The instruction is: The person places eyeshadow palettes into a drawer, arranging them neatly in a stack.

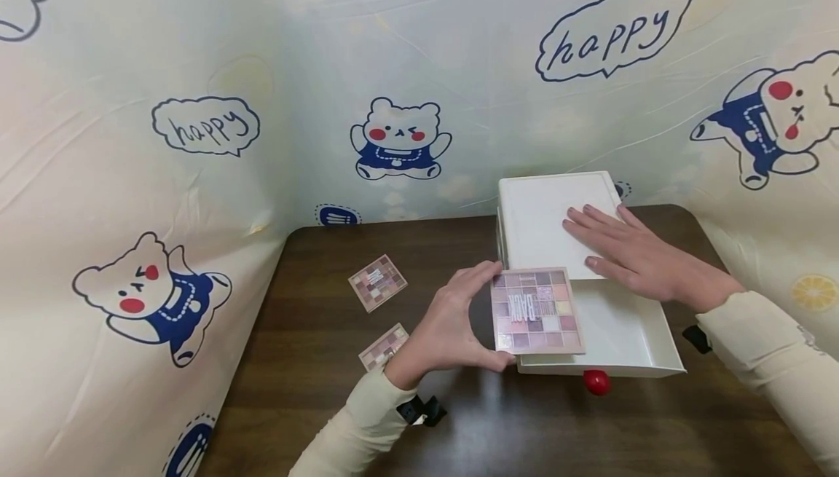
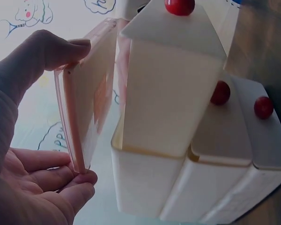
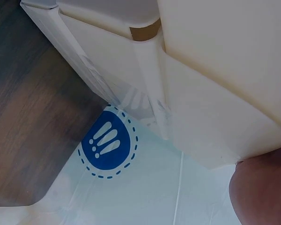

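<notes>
A white drawer box (image 1: 550, 215) stands on the dark wooden table (image 1: 314, 317); its top drawer (image 1: 623, 338) is pulled out, with a red knob (image 1: 596, 382) at the front. My left hand (image 1: 452, 328) grips a pink eyeshadow palette (image 1: 536, 311) by its left edge, holding it over the open drawer's left side. In the left wrist view the palette (image 2: 86, 117) is pinched between thumb and fingers beside the drawer (image 2: 171, 93). My right hand (image 1: 629, 251) rests flat, fingers straight, on top of the box.
Two more small palettes (image 1: 377, 282) (image 1: 383, 346) lie on the table to the left. A cartoon-bear cloth backdrop (image 1: 400, 135) surrounds the table at the back and sides. Lower drawers with red knobs (image 2: 263, 107) show in the left wrist view.
</notes>
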The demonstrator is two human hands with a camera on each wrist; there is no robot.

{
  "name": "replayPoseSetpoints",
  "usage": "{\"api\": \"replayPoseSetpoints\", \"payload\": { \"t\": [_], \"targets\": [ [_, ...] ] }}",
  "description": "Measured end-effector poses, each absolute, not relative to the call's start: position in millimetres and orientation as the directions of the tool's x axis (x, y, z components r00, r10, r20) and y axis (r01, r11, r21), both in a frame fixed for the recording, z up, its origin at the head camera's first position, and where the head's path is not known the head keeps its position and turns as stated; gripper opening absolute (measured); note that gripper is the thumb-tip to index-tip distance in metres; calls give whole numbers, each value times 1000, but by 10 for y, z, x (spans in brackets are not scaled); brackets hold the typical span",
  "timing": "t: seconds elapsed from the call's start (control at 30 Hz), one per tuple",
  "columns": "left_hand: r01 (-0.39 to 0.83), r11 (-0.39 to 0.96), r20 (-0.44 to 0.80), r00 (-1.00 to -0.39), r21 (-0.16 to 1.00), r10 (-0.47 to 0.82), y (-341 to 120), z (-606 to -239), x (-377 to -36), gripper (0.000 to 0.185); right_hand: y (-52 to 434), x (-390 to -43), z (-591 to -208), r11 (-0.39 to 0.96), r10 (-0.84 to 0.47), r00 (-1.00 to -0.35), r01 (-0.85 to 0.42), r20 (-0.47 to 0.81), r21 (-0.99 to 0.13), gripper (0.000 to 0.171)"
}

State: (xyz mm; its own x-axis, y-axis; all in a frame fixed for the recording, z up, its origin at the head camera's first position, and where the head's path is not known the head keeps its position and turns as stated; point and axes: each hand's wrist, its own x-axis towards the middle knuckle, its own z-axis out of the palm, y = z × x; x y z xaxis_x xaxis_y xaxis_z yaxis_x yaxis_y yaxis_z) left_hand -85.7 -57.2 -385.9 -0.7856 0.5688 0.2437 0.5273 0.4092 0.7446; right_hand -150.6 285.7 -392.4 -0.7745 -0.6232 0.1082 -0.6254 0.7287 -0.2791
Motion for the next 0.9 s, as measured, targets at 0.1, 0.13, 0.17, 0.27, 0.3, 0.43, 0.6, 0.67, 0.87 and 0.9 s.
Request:
{"api": "replayPoseSetpoints", "payload": {
  "t": [0.1,0.13,0.17,0.27,0.3,0.43,0.6,0.67,0.87,0.9],
  "targets": [
    [533,400,236,-773,746,589,-512,-3862,-865,112,2855,-1504,-3915,729,-622,-776,-622,105,-285,65],
    [533,398,233,-770,746,594,-494,-3866,-866,113,2853,-1506,-3912,728,-622,-776,-623,106,-288,65],
    [537,403,230,-767,742,598,-475,-3871,-869,113,2851,-1507,-3910,727,-622,-776,-623,106,-288,65],
    [550,414,226,-758,725,611,-418,-3883,-872,114,2844,-1513,-3907,725,-626,-772,-628,112,-283,64],
    [558,418,226,-754,717,617,-398,-3885,-873,115,2844,-1513,-3907,724,-626,-771,-630,113,-281,64],
    [588,447,230,-742,674,629,-323,-3869,-869,115,2845,-1512,-3907,723,-627,-769,-633,121,-275,63],
    [603,484,221,-741,634,634,-244,-3806,-848,116,2850,-1507,-3907,725,-624,-772,-629,120,-280,63],
    [608,490,215,-737,624,641,-210,-3779,-837,116,2853,-1504,-3907,726,-622,-774,-627,119,-283,63],
    [639,542,199,-727,546,657,-114,-3705,-811,116,2855,-1499,-3917,726,-618,-777,-623,119,-291,63],
    [645,550,198,-726,530,659,-97,-3695,-809,116,2855,-1499,-3917,727,-618,-777,-622,119,-291,64]
  ]
}}
